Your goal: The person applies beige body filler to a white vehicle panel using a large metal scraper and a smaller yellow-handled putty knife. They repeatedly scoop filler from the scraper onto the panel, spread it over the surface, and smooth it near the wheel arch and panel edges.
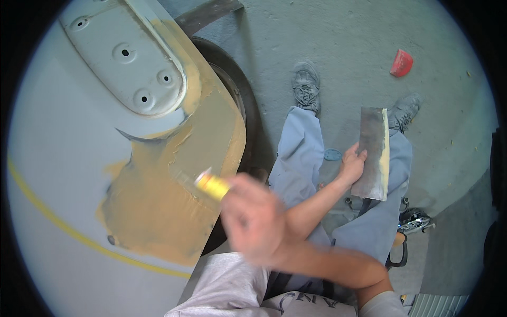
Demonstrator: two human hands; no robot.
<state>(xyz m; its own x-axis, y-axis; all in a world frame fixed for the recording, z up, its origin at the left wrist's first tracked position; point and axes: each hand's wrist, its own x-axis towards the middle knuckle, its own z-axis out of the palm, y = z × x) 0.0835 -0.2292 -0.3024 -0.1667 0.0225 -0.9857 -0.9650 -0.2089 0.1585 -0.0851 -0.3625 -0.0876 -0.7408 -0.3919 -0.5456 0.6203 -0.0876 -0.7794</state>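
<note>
My right hand (252,219), blurred by motion, crosses over my left arm and is closed round a yellow-handled putty knife (212,185). Its thin blade looks smeared and reaches over the tan body filler (153,211) on a pale grey vehicle panel (68,174); whether it touches cannot be told. A smoother grey-olive patch (206,132) of filler lies farther up, along the panel's edge. Over my right knee, my left hand (353,166) grips the left edge of a dark flat metal plate (369,153). Pale yellow putty runs along the plate's right edge.
A tyre (253,121) sits beneath the panel's edge. Past my shoes lies a red half-round piece (402,63) on the grey floor. A blue disc (332,154) is between my legs. Several hardware pieces and a black-handled item (398,253) lie at the lower right.
</note>
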